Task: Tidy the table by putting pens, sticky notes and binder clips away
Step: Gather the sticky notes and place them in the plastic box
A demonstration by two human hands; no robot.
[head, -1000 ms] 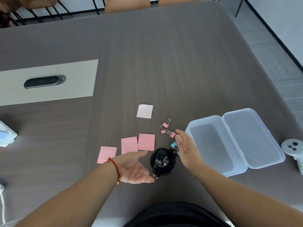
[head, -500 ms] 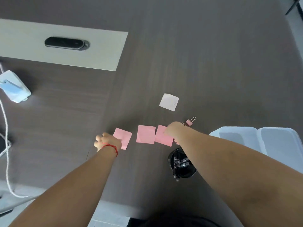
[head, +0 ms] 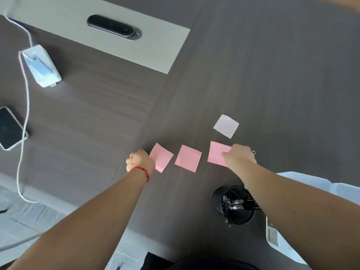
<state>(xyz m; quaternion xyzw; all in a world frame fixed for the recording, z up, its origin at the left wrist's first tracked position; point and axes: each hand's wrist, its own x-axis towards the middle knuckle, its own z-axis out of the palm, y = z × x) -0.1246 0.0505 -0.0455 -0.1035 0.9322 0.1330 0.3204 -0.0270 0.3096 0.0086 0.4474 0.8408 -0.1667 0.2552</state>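
Three pink sticky notes lie in a row on the dark table. My left hand [head: 140,160] pinches the near-left edge of the left pink note [head: 162,159]. The middle pink note [head: 188,158] lies untouched. My right hand [head: 238,155] grips the right edge of the right pink note [head: 217,152]. A white sticky note [head: 226,126] lies just beyond that. The black pen holder [head: 232,205] with several pens stands under my right forearm. A binder clip's wire loop [head: 253,152] shows past my right hand; other clips are hidden.
The clear plastic box [head: 292,175] sits at the right, mostly behind my right arm. A white charger [head: 41,66] with its cable and a phone [head: 8,128] lie at the left. A pale panel with a black cable port [head: 114,27] is at the back.
The view has swung left and down. My right hand's fingers have closed on the right pink note, and my left hand has taken the left note's edge.
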